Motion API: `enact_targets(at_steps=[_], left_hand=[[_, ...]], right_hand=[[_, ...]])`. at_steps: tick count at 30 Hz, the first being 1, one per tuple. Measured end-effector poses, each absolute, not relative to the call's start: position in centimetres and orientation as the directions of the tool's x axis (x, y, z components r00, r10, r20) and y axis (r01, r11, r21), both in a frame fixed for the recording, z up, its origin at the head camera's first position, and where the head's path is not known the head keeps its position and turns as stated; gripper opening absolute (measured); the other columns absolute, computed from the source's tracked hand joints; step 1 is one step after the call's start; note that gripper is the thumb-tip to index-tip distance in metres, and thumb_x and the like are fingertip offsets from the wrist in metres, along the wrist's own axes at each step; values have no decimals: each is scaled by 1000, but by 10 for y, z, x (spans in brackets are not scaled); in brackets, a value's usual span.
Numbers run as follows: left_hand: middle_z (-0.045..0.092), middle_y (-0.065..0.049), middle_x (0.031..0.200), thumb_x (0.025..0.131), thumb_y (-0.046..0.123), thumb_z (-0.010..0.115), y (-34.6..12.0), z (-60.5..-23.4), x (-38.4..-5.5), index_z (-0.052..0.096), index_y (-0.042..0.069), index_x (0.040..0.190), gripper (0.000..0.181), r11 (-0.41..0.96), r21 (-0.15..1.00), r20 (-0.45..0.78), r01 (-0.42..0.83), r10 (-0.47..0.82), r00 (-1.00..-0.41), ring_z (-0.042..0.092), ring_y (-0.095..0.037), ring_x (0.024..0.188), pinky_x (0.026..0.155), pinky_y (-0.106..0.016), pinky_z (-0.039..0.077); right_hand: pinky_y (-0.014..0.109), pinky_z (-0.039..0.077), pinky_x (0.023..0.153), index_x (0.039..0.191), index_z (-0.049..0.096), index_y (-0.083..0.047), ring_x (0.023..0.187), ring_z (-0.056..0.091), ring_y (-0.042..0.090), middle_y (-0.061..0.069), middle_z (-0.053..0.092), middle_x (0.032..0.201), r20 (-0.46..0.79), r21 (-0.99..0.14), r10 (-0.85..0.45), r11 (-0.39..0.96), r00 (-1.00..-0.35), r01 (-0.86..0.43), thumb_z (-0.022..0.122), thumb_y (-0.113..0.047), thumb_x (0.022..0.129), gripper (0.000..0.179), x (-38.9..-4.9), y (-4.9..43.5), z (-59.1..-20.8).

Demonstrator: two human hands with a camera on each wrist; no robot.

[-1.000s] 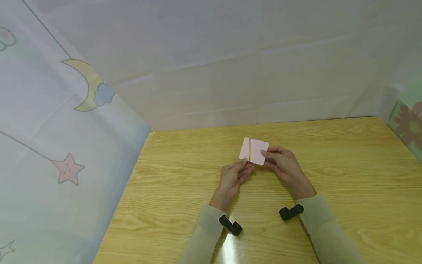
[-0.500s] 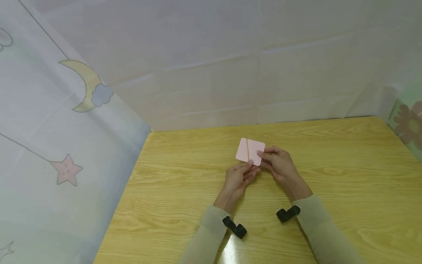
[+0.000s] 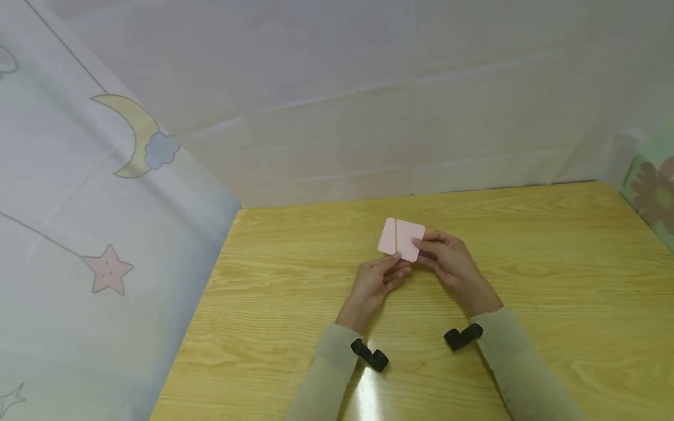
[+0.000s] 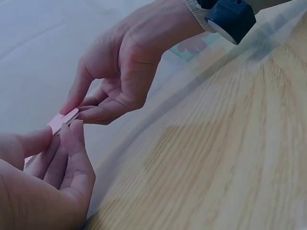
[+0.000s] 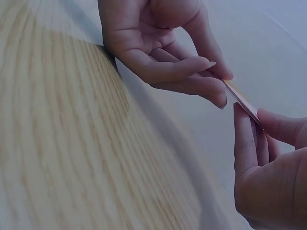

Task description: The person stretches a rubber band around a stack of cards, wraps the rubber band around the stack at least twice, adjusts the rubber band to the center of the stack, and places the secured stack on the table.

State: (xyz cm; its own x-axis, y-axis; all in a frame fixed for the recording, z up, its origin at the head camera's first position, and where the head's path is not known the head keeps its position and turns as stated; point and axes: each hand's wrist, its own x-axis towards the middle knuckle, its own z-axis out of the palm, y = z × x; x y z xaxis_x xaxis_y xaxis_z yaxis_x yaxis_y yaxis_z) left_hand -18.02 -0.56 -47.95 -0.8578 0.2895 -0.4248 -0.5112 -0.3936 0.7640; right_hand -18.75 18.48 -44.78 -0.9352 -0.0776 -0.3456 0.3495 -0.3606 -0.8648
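Both hands hold a thin pink square stack of cards [image 3: 409,237] above the table. A narrow yellow-brown band [image 3: 396,234], seemingly a rubber band, crosses its face left of the middle. The left hand [image 3: 370,286] pinches the near edge close to the band, thumb on top and fingers beneath. At the right side, the right hand [image 3: 456,266] pinches the stack between thumb and fingers. The left wrist view shows the pink stack [image 4: 64,118] tilted, partly covered by fingers. Seen nearly edge-on in the right wrist view, the stack [image 5: 243,103] looks thin; its underside is mostly hidden.
A wood-grain table [image 3: 274,280] lies under the hands. Pale fabric walls [image 3: 337,128] with printed shapes rise along its back and sides. Black wrist devices [image 3: 370,355] sit on both sleeves.
The stack first shifted slightly left, then stayed nearly in place. The left thumb slid right along the near edge, past the band, then back a little. The right hand kept its pinch.
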Motion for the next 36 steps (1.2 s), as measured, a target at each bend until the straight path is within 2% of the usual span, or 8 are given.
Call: enact_targets(at_steps=[11, 21, 29, 36], left_hand=[[82, -11, 107, 99, 22, 76, -18, -481, -183, 78, 2, 116, 27, -340, 808, -391, -482, 304, -869, 79, -15, 92, 83, -25, 65], [80, -14, 101, 100, 12, 73, -31, -479, -196, 75, -5, 117, 24, -369, 815, -367, -446, 267, -891, 79, -21, 92, 95, -37, 65], [79, -11, 99, 100, 11, 73, -40, -473, -204, 76, -5, 118, 25, -327, 840, -370, -432, 236, -898, 78, -20, 87, 91, -39, 66], [79, -6, 101, 100, 13, 74, -45, -471, -211, 77, -1, 120, 25, -264, 860, -377, -437, 248, -892, 75, -15, 85, 85, -33, 67]], right_hand=[[23, 64, 83, 106, 63, -9, 92, 71, 11, -1, 65, 103, -358, -856, -86, -367, -930, 364, 74, -8, 98, 13, -189, 192, -449], [24, 64, 82, 105, 62, -10, 93, 71, 11, 0, 64, 107, -360, -861, -116, -341, -926, 377, 73, -8, 100, 12, -190, 195, -450], [24, 64, 82, 106, 62, -10, 94, 70, 11, 0, 64, 108, -367, -863, -158, -311, -917, 399, 73, -9, 99, 13, -188, 194, -449], [24, 65, 83, 110, 60, -10, 95, 71, 12, -1, 65, 109, -366, -871, -177, -282, -914, 403, 74, -11, 99, 17, -189, 196, -449]])
